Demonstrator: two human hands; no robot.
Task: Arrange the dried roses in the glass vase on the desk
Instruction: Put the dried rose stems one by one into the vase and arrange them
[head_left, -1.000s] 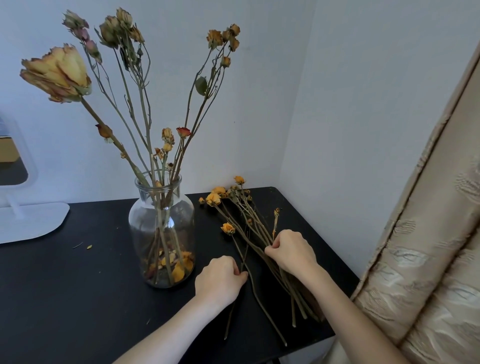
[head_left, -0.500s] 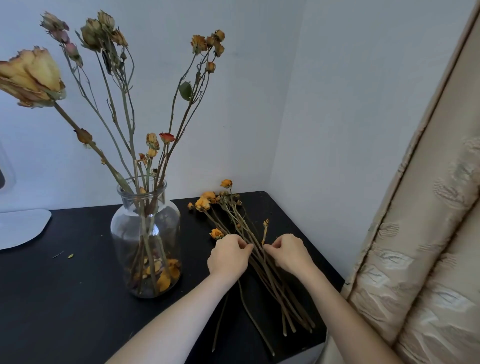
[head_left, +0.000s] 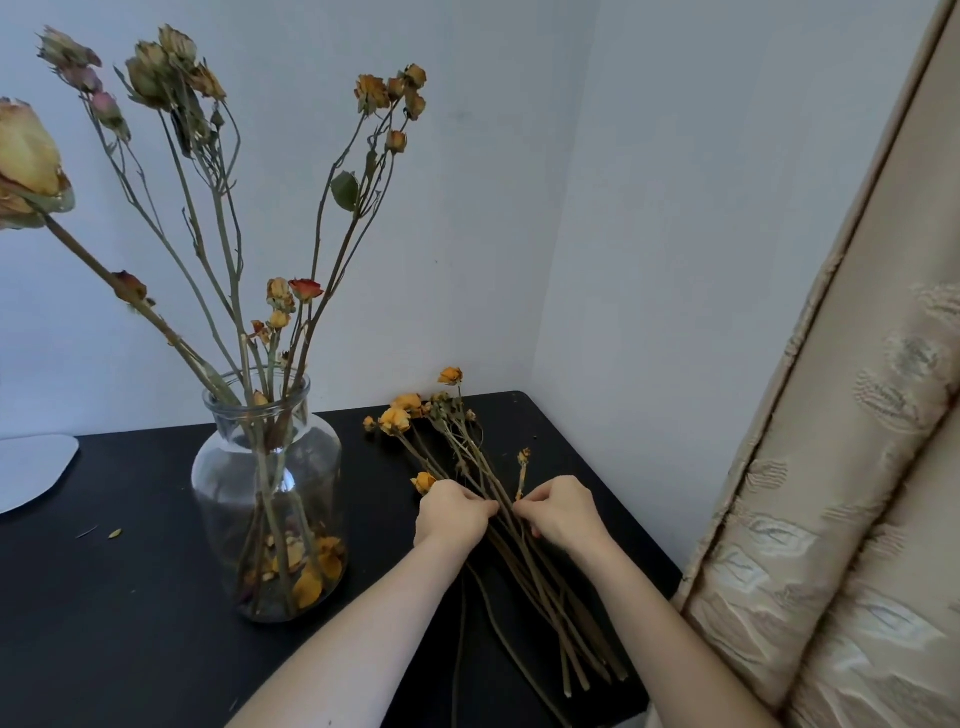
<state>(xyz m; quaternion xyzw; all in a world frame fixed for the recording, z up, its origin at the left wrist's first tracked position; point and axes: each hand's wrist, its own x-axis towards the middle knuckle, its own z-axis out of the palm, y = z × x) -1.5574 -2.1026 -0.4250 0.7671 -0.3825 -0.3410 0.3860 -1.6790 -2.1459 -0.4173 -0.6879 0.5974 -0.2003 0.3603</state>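
Moved: left hand (head_left: 452, 512), from near the vase (head_left: 267, 493) onto the loose roses (head_left: 400, 418), which lie on the desk (head_left: 130, 571) right of the vase. Grip: left hand and right hand (head_left: 558, 512) each pinch stems (head_left: 535, 577) mid-bundle. Risk: brittle stems snap; tangled neighbours drag, shedding petals.

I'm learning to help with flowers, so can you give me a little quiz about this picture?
1. True or false: the glass vase stands upright on the black desk.
2. What do the left hand and the right hand hold? A) the loose rose stems B) the vase C) the curtain
3. Fill in: the fallen petals lie at the ___ of the vase.

Key: 1 true; 2 A; 3 bottom.
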